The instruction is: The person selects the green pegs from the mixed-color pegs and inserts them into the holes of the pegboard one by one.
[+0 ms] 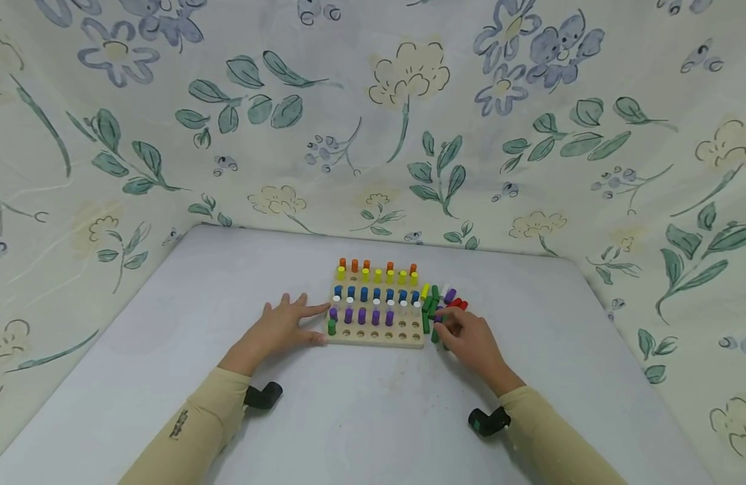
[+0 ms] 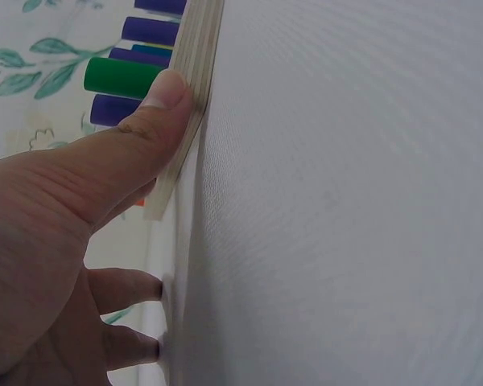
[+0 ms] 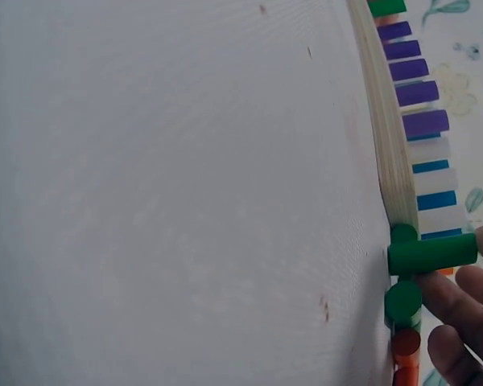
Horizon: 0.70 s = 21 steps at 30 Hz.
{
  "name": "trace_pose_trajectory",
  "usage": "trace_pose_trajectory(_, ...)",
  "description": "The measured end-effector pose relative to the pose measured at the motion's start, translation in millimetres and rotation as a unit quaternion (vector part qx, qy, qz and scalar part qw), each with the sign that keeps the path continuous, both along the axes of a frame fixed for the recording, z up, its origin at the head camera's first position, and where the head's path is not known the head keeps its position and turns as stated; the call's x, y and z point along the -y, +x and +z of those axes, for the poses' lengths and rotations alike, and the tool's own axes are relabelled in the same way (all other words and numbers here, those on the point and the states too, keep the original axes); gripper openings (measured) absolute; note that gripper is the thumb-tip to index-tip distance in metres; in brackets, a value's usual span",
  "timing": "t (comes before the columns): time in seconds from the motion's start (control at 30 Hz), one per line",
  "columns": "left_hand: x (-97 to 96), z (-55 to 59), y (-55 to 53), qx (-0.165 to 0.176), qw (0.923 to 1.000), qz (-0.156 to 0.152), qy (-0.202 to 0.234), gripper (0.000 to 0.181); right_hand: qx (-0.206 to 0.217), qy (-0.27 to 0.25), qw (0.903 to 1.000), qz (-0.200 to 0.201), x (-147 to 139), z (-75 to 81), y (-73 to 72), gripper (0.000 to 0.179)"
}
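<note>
A wooden pegboard (image 1: pixel 373 341) lies on the table, carrying rows of orange, yellow, blue, white and purple pegs. One green peg (image 1: pixel 332 327) stands in the nearest row at the left; open holes run to its right. My left hand (image 1: pixel 276 335) has its fingers spread, with the thumb touching the board's near left corner beside that peg and the index fingertip at the left edge. At the board's right side, my right hand (image 1: pixel 472 340) pinches a green peg (image 3: pixel 435 254) that stands nearly upright in the right wrist view. Part of this grip is hidden.
Loose green, red, purple, white and yellow pegs lie to the right of the board, including a yellow peg (image 1: pixel 425 292) and a red peg (image 1: pixel 455 302). The white table (image 1: pixel 373 417) backs onto a floral cloth (image 1: pixel 349 148). Black wrist mounts (image 1: pixel 264 396) show below the sleeves.
</note>
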<state>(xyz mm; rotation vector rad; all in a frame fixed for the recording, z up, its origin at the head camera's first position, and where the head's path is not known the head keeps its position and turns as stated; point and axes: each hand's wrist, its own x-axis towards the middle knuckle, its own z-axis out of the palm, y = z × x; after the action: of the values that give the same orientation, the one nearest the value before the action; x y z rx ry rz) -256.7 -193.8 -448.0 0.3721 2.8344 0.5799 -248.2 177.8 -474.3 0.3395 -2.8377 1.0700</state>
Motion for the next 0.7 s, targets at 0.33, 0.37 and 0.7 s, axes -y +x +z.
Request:
trace_pose_trajectory(0.33,1.3,-1.5,-1.6,-0.001,1.0000,-0.002,-0.001,0.079,-0.021,0.017,0.9996,-0.001,0.5,-0.2,0.7,0.027)
trace_pose_trajectory(0.37,1.2,-1.3,-1.7,-0.002,1.0000,-0.003,-0.002,0.079,-0.022,0.020,0.9996,-0.001,0.3,-0.2,0.9,0.027)
trace_pose_trajectory(0.7,-0.3,0.9,1.3,-0.003,1.0000,-0.002,0.000,0.078,-0.051,0.021,0.9982,0.024,-1.2,3.0,3.0,0.032)
